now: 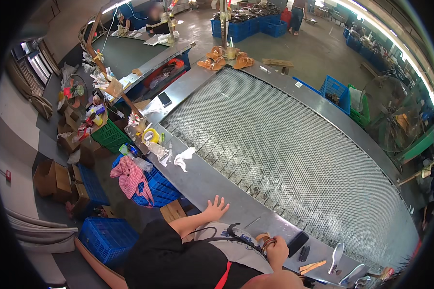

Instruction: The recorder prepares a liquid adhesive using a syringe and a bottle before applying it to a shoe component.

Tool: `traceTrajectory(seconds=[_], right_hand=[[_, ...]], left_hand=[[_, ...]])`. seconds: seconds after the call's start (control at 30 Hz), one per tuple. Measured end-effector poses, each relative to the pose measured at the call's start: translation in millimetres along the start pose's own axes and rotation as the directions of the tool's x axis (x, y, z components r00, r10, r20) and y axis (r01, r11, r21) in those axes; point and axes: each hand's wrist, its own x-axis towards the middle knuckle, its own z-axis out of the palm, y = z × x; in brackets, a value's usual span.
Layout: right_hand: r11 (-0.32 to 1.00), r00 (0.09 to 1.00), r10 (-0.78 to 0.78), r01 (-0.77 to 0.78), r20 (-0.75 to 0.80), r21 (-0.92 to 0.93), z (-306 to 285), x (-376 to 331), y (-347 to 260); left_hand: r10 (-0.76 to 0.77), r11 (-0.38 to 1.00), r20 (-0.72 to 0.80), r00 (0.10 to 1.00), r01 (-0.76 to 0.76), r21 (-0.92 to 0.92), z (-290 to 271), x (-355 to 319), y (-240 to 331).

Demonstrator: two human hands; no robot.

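Note:
My left hand [216, 209] lies with fingers spread on the near metal edge of the worktable [205, 185]. Close to my body, my right hand [277, 253] is closed on a brown looped strap [266, 244], partly hidden by the fingers. A tan curved piece [262, 236] shows beside it. Between my hands, a thin metal tool [252, 222] rests on the table edge. Right of my right hand are a black oblong object [298, 244], a smaller black piece [304, 254], a flat wooden piece [313, 267] and a shiny silver curved piece [336, 258].
A honeycomb-textured surface [284, 144] fills the table's middle. Brown sandals [212, 61] sit at its far corner. Yellow tape [150, 136], white cloth [184, 158] and a phone [164, 99] lie along the left side. Blue crates [108, 238] stand left; a large fan [388, 113] stands right.

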Motion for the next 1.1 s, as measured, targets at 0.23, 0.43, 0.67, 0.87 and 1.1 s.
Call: traceTrajectory(seconds=[0.23, 0.43, 0.67, 0.87, 1.1], right_hand=[[1.000, 1.000, -0.003, 0.003, -0.005, 0.012, 2.0, 1.8, 1.4], [0.999, 0.998, 0.040, -0.040, -0.042, 0.014, -1.1, -4.7, 3.7], [0.999, 0.999, -0.024, 0.023, 0.038, 0.023, 14.0, 4.9, 1.0], [0.990, 0.991, 0.132, -0.132, -0.001, 0.050, -13.6, -12.0, -21.3], [0.999, 0.991, -0.044, 0.042, 0.127, 0.017, -15.3, 4.3, -17.6]], left_hand=[[0.007, 1.000, 0.031, 0.999, -0.006, -0.021, -1.8, -13.8, -4.3], [0.057, 0.993, 0.100, 0.993, -0.045, -0.112, -14.0, 9.1, -0.8], [-0.070, 0.984, 0.202, 0.977, 0.101, -0.149, -17.4, -18.4, -14.9], [0.039, 0.990, 0.157, 0.987, -0.016, -0.143, -18.4, 5.3, -0.8], [-0.069, 0.984, 0.147, 0.987, 0.091, -0.152, -30.1, -18.4, 5.9]])
